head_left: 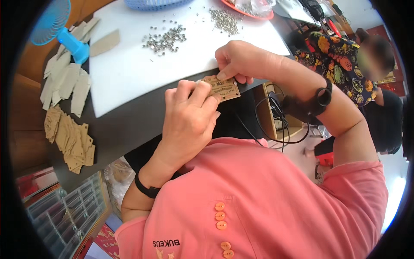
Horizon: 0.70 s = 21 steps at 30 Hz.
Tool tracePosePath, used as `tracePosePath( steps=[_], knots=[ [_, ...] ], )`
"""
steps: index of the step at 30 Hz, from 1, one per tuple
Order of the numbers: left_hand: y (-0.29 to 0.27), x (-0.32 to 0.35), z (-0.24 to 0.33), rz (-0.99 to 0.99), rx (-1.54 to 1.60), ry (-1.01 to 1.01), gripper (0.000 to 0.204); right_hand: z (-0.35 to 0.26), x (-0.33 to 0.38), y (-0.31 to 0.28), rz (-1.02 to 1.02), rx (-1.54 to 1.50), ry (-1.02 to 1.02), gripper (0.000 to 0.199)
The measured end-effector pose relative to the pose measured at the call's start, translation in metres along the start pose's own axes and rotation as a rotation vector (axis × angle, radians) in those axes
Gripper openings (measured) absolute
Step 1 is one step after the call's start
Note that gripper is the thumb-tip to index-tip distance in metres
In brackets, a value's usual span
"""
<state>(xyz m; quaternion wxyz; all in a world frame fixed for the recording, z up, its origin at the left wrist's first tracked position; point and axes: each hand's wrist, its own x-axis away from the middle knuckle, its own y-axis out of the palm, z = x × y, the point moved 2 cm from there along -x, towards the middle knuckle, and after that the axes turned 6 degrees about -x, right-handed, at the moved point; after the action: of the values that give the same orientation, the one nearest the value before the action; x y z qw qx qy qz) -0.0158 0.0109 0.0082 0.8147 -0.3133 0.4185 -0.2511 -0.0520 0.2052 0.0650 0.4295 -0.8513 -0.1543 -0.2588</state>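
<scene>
A small brown cardboard tag (224, 88) with dark print is held over the front edge of the table by both hands. My left hand (187, 118) pinches its left end, fingers curled over it. My right hand (243, 60) grips its top edge from the far side, thumb pressing on the card. Both wrists wear dark bands. Beyond the hands lies a white board (129, 73) with a loose pile of small metal eyelets (164, 40) and a second pile (225, 20) further right.
A stack of brown tags (71, 140) and a spread of grey card pieces (64, 84) lie at the table's left. A blue fan (60, 26) stands at the far left. A red tray (250, 11) and blue basket (155, 3) sit at the back. Another person (358, 69) sits to the right. Black cables (276, 121) hang below the table.
</scene>
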Motion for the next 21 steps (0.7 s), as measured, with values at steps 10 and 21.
tracePosePath(
  steps=[10,21],
  knots=[
    [0.005,0.01,0.005,0.042,-0.056,0.033,0.02,0.03,0.01,0.01,0.019,-0.209,-0.151,0.017],
    [0.012,0.008,0.006,0.058,-0.128,0.055,0.02,0.028,0.001,0.013,0.053,-0.153,-0.167,0.017]
  ],
)
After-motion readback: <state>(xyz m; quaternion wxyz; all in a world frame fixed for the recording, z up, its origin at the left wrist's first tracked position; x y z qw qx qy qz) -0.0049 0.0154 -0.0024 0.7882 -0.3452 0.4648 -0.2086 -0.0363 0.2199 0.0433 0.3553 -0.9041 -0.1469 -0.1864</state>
